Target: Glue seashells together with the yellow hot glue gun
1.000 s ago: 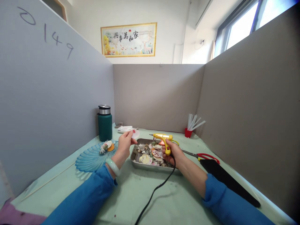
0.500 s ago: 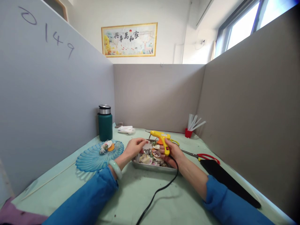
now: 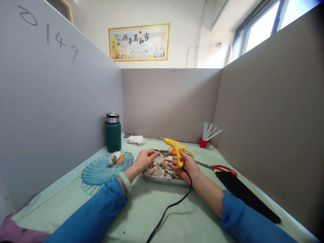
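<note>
A yellow hot glue gun (image 3: 174, 145) with a black cord is gripped in my right hand (image 3: 188, 165), its nozzle pointing up and to the left. Over the left side of a metal tray (image 3: 162, 180) my left hand (image 3: 146, 160) is pinched closed; whatever sits between the fingertips is too small to make out. Assorted seashells (image 3: 157, 171) fill the tray under both hands. To the left, a blue scalloped glass plate (image 3: 98, 172) carries a small cluster of shells (image 3: 115, 158), white and orange, near its far rim.
A green bottle (image 3: 113, 135) stands behind the plate. White glue sticks (image 3: 209, 131) stand in a red cup (image 3: 203, 143) at the back right. Scissors (image 3: 222, 169) and a black flat piece (image 3: 248, 195) lie on the right. A white packet (image 3: 136, 139) rests at the back; grey partitions enclose the table.
The glue gun has tilted, its nozzle shifting slightly right and up. My left hand stays nearly still over the tray.
</note>
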Available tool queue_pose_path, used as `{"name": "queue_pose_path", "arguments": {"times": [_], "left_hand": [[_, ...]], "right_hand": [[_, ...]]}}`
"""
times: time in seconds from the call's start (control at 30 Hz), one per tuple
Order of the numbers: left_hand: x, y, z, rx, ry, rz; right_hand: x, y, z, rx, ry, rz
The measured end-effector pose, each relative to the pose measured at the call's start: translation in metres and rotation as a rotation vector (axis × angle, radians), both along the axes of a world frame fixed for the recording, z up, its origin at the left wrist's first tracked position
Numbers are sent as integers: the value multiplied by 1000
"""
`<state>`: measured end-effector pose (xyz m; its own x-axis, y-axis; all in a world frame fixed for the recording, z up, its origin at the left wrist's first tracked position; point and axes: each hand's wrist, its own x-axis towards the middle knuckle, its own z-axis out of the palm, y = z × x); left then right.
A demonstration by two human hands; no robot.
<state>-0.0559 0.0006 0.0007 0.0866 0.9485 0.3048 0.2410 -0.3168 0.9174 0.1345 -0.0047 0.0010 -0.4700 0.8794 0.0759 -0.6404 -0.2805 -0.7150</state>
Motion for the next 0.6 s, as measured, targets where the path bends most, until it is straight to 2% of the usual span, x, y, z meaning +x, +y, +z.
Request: {"name": "queue_pose_path", "arguments": {"times": [0.13, 0.33, 0.6], "left_hand": [[-2, -2, 4, 99, 211, 53], [-8, 1, 4, 346, 434, 174], [-14, 8, -3, 334, 629, 343]], "right_hand": [[-1, 0, 2, 10, -24, -52], [0, 1, 1, 2, -10, -9], [0, 1, 0, 4, 2, -32]]}}
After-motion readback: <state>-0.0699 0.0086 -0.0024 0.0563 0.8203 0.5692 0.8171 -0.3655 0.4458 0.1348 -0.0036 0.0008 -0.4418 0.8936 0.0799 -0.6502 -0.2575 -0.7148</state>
